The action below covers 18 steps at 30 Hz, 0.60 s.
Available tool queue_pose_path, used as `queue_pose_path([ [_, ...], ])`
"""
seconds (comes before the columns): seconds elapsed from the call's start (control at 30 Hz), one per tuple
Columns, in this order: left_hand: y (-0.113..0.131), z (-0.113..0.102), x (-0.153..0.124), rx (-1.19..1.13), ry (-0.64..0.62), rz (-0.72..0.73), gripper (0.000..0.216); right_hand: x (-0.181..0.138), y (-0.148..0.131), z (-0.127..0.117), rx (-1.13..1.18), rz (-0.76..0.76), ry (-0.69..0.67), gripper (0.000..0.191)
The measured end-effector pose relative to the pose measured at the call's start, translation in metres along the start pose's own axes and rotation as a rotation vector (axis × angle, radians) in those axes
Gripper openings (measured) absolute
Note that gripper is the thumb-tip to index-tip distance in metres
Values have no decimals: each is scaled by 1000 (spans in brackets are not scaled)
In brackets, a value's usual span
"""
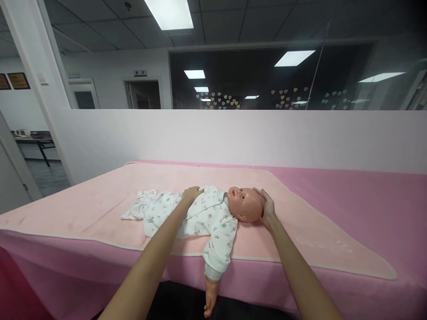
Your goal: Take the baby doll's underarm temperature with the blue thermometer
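Lying face-up on a pale pink blanket (100,209), a doll (213,213) in a white printed sleepsuit (200,215) sits near the front edge of a table covered in a deeper pink cloth (367,200), its head toward 3 o'clock and its empty trouser legs trailing toward 9 o'clock. One bare doll arm (211,293) hangs over the edge at 6 o'clock. Behind the table, at 12 o'clock, runs a low white wall (233,138) topped by dark glass (267,80) dotted with heart stickers and reflecting ceiling lights; a doorway (144,94) shows at 11 o'clock, and a desk (33,140) stands in an opening at 9 o'clock. The left hand (192,194) rests palm-down on the doll's chest, fingers loosely curled and laid flat on the cloth, gripping nothing. The right hand (266,206) cups the crown of the doll's head (245,204) from the 3 o'clock side, fingers spread open and curved against the scalp, touching it without closing round it
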<state>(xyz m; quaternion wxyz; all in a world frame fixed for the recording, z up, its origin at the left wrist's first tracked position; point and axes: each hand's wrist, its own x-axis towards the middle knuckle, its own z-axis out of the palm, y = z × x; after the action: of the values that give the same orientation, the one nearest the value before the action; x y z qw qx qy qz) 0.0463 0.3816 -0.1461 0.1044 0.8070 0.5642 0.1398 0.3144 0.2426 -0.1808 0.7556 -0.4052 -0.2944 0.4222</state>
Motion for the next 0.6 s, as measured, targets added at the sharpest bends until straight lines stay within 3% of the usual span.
queue_pose_path([
  [0.23,2,-2,-4,-88,31,-11,49,-14,-8,12,-8,59,-37,26],
  [0.4,7,-9,-14,-232,122,30,40,-27,-16,20,25,139,-71,32],
  [0.53,19,-23,-31,-568,277,222,41,-30,-16,24,44,148,-103,36],
  [0.6,28,-30,-43,-707,265,367,43,-25,-13,23,32,99,-91,37],
])
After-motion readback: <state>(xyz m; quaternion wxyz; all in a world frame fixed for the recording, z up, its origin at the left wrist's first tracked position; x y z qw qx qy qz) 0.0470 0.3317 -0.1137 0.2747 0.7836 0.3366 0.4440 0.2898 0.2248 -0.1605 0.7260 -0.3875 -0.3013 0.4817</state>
